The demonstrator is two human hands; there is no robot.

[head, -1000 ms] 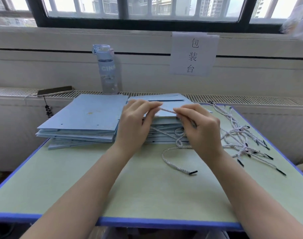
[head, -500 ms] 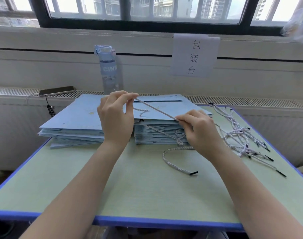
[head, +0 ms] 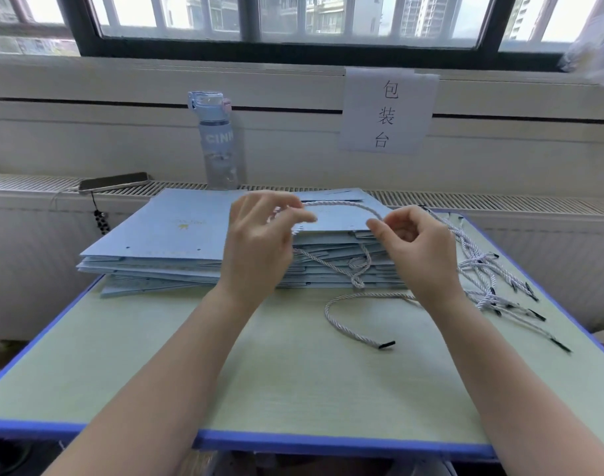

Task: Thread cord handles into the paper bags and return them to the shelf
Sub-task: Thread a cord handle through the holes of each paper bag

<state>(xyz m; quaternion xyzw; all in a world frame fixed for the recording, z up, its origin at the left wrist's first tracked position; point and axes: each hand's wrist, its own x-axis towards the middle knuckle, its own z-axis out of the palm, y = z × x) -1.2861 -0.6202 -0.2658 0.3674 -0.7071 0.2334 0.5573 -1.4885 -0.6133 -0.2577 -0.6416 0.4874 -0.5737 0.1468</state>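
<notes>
Raised over the paper bags (head: pixel 335 221), left hand (head: pixel 259 242) and right hand (head: pixel 417 245) each pinch one cord (head: pixel 345 205).

Left hand (head: pixel 259 242) and right hand (head: pixel 417 245) pinch a cord (head: pixel 345 205) arched above stacked paper bags (head: pixel 177 228)

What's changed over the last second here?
The left hand and right hand drew apart, pulling out a length of cord; taut half a second ago, it now bows slack over the top bag. The right hand still pinches it; the left's grip is blurred. Bag stacks, loose cords, bottle unmoved.
</notes>
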